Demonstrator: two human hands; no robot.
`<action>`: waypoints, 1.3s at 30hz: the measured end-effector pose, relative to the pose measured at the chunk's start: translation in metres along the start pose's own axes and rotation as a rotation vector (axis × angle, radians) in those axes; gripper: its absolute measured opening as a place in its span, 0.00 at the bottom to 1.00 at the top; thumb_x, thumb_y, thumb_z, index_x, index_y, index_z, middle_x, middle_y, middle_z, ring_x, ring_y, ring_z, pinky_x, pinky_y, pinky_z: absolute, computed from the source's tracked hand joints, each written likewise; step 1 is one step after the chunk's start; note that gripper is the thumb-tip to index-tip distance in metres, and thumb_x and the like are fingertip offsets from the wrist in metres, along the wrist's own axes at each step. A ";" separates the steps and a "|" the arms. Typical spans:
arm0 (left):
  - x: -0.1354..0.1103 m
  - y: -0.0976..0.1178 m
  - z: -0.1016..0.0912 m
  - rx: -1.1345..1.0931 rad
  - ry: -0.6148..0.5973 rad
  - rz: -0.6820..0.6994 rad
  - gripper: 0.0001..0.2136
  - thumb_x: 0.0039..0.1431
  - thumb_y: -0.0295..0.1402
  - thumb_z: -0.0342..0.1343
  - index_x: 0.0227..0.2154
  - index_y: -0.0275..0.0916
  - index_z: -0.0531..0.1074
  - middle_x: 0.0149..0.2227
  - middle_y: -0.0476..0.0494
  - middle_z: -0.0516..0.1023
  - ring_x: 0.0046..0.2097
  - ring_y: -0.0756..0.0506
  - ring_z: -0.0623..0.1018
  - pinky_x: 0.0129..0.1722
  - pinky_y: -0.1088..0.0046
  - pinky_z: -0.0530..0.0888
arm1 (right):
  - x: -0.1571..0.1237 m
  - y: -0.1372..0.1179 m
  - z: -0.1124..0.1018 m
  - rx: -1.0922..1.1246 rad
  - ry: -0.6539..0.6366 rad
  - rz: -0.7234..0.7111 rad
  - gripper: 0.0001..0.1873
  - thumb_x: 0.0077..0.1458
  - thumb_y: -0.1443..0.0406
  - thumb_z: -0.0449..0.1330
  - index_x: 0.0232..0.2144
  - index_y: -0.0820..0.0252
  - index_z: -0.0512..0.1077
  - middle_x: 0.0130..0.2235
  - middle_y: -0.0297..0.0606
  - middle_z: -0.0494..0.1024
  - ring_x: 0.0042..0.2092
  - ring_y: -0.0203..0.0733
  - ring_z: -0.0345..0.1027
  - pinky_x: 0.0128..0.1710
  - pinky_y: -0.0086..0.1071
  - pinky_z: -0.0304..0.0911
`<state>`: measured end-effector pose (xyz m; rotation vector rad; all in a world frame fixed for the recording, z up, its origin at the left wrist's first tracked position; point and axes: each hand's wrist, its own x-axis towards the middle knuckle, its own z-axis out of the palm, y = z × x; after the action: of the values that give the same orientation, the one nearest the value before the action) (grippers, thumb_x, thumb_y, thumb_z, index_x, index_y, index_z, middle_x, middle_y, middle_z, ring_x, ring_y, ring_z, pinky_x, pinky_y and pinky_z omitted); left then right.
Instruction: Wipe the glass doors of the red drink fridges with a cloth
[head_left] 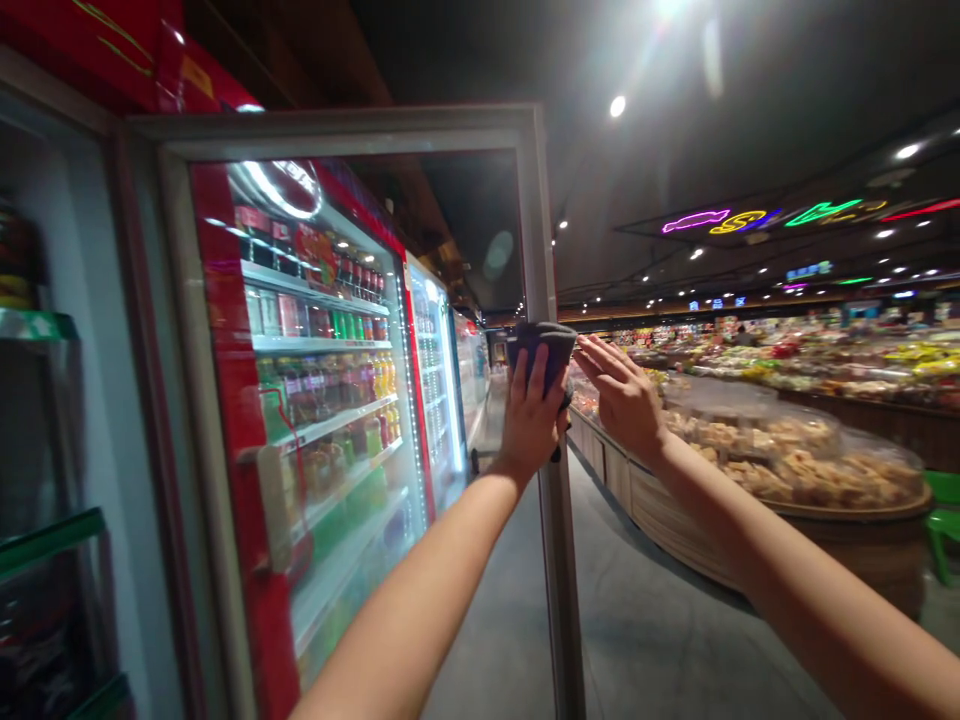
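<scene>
An open glass fridge door with a pale metal frame stands before me. My left hand presses a dark grey cloth flat against the door's right edge, fingers spread over it. My right hand is just right of the frame with its fingers stretched out and together, fingertips touching the cloth's right side. Through the glass I see lit drink coolers with bottles on several shelves.
The fridge interior with green-edged shelves is at the far left. A curved wooden display counter with covered trays of snacks runs along the right. A grey floor aisle lies between. A green stool stands at the right edge.
</scene>
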<state>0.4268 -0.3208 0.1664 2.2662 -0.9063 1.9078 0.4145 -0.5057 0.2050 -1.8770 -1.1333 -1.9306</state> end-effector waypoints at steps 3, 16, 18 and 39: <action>-0.025 0.011 0.002 0.032 -0.065 0.027 0.36 0.60 0.35 0.60 0.69 0.38 0.53 0.75 0.33 0.29 0.73 0.26 0.35 0.67 0.37 0.56 | 0.000 -0.005 -0.011 -0.063 -0.057 -0.006 0.30 0.61 0.76 0.49 0.62 0.53 0.68 0.64 0.40 0.70 0.69 0.46 0.56 0.68 0.51 0.58; 0.006 -0.004 0.005 0.105 -0.079 0.050 0.36 0.60 0.32 0.61 0.69 0.33 0.54 0.74 0.28 0.42 0.73 0.29 0.39 0.70 0.46 0.58 | 0.013 -0.011 -0.009 -0.084 -0.025 0.008 0.28 0.63 0.74 0.47 0.61 0.55 0.70 0.64 0.41 0.70 0.68 0.46 0.57 0.66 0.48 0.61; -0.021 -0.005 0.003 0.126 -0.111 0.136 0.31 0.62 0.29 0.58 0.67 0.33 0.58 0.73 0.28 0.48 0.73 0.30 0.41 0.69 0.48 0.60 | 0.011 -0.013 -0.008 -0.087 -0.050 0.006 0.26 0.63 0.74 0.48 0.60 0.55 0.71 0.63 0.40 0.71 0.68 0.45 0.58 0.66 0.47 0.61; -0.050 -0.031 -0.020 0.304 -0.125 0.108 0.31 0.64 0.35 0.52 0.69 0.34 0.54 0.72 0.27 0.51 0.73 0.33 0.49 0.70 0.41 0.50 | 0.028 -0.035 0.017 -0.050 -0.080 0.011 0.22 0.63 0.71 0.53 0.55 0.49 0.75 0.63 0.35 0.72 0.65 0.47 0.62 0.63 0.48 0.62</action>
<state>0.4196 -0.2672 0.1352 2.5812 -0.8139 2.0962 0.4003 -0.4617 0.2158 -1.9991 -1.1038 -1.9112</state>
